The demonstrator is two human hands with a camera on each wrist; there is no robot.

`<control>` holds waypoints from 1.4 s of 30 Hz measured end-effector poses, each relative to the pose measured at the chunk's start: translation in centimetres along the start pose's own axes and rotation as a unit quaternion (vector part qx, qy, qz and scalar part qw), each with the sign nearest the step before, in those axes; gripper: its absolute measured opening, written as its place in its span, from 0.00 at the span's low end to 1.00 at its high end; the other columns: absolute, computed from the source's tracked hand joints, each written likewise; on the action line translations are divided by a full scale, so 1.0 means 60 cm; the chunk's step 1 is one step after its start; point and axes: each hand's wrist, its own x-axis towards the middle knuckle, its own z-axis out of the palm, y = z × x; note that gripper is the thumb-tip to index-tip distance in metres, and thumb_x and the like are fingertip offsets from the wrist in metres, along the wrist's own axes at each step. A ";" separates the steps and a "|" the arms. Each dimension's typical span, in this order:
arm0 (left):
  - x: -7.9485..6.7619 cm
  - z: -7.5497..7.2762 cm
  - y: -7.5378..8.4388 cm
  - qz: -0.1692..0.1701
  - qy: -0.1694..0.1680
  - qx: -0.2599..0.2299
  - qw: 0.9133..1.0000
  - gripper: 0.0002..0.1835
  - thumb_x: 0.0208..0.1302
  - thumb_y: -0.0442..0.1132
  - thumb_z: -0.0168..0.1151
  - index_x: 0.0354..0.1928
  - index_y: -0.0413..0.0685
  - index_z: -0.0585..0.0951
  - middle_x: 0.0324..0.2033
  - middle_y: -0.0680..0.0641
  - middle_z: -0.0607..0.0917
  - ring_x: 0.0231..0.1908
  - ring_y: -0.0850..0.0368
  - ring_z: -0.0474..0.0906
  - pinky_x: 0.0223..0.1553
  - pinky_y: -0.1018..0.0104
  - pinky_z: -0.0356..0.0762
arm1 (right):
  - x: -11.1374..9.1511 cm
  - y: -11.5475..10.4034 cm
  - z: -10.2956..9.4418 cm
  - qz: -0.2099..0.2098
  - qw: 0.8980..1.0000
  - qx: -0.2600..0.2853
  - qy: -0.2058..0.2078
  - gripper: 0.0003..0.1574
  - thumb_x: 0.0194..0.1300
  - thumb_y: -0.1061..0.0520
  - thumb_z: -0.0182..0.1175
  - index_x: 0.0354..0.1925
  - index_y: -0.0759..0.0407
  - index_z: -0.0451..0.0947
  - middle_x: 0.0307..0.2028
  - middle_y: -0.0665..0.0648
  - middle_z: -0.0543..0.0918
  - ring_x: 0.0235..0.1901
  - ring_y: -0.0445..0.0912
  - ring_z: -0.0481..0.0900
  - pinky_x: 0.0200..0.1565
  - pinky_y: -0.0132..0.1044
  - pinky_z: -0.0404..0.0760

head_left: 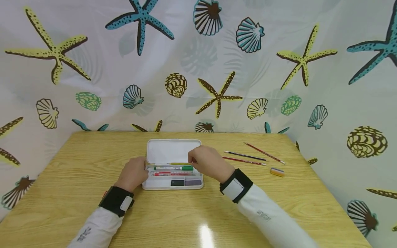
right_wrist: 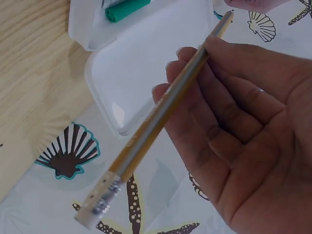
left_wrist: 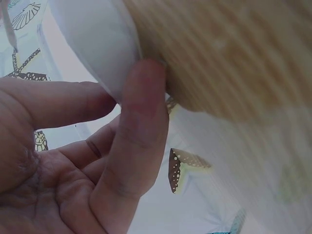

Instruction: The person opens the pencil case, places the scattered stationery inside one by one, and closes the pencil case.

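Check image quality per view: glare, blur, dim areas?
Head: bright glare patch on the near tabletop; left wrist: tabletop grain smeared, left hand shaded against bright patterned cloth; right wrist: dim overall, small bright reflection on the white lid, eraser end of the yellow pencil slightly soft.

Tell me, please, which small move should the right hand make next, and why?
Probably the right hand should lower the yellow pencil into the white pencil case, beside the green marker: the case lies open, the pencil appears near its hinge in the head view, and the left hand pinches the case's edge.
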 end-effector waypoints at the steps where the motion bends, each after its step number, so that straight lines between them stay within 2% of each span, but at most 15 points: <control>1: 0.000 0.000 0.000 0.000 0.000 0.000 1.000 0.05 0.62 0.25 0.58 0.30 0.37 0.74 0.23 0.45 0.74 0.23 0.51 0.73 0.23 0.63 0.67 | 0.005 -0.003 0.004 -0.003 1.000 0.001 -0.002 0.01 0.67 0.61 0.69 0.35 0.55 0.86 0.30 0.49 0.83 0.30 0.41 0.77 0.34 0.35 0.78; 11: -0.006 -0.004 0.003 0.003 0.005 0.005 1.000 0.06 0.62 0.25 0.59 0.29 0.38 0.74 0.23 0.45 0.74 0.23 0.51 0.73 0.23 0.63 0.66 | 0.048 -0.032 0.046 -0.013 1.000 0.019 -0.014 0.03 0.69 0.59 0.68 0.37 0.54 0.88 0.32 0.48 0.83 0.30 0.41 0.76 0.34 0.31 0.75; 19: -0.005 -0.003 0.004 0.005 0.005 0.006 1.000 0.06 0.62 0.25 0.59 0.29 0.38 0.74 0.23 0.45 0.74 0.22 0.51 0.73 0.23 0.63 0.67 | 0.072 -0.050 0.068 -0.016 1.000 -0.007 -0.017 0.03 0.68 0.59 0.68 0.36 0.55 0.89 0.33 0.48 0.86 0.30 0.40 0.76 0.36 0.31 0.77; 30: -0.004 -0.004 0.008 0.007 0.005 0.007 1.000 0.02 0.63 0.25 0.59 0.33 0.35 0.76 0.24 0.44 0.76 0.23 0.52 0.74 0.24 0.63 0.69 | 0.088 -0.054 0.083 -0.022 1.000 -0.010 -0.015 0.04 0.68 0.61 0.68 0.37 0.55 0.89 0.35 0.49 0.87 0.31 0.39 0.77 0.37 0.32 0.79; 42: -0.007 -0.007 0.009 -0.002 -0.005 0.009 1.000 0.02 0.62 0.25 0.60 0.33 0.35 0.76 0.24 0.44 0.77 0.23 0.52 0.74 0.23 0.64 0.69 | 0.095 -0.055 0.096 -0.032 0.999 -0.024 -0.016 0.04 0.67 0.57 0.70 0.33 0.53 0.88 0.31 0.48 0.85 0.28 0.38 0.75 0.32 0.31 0.76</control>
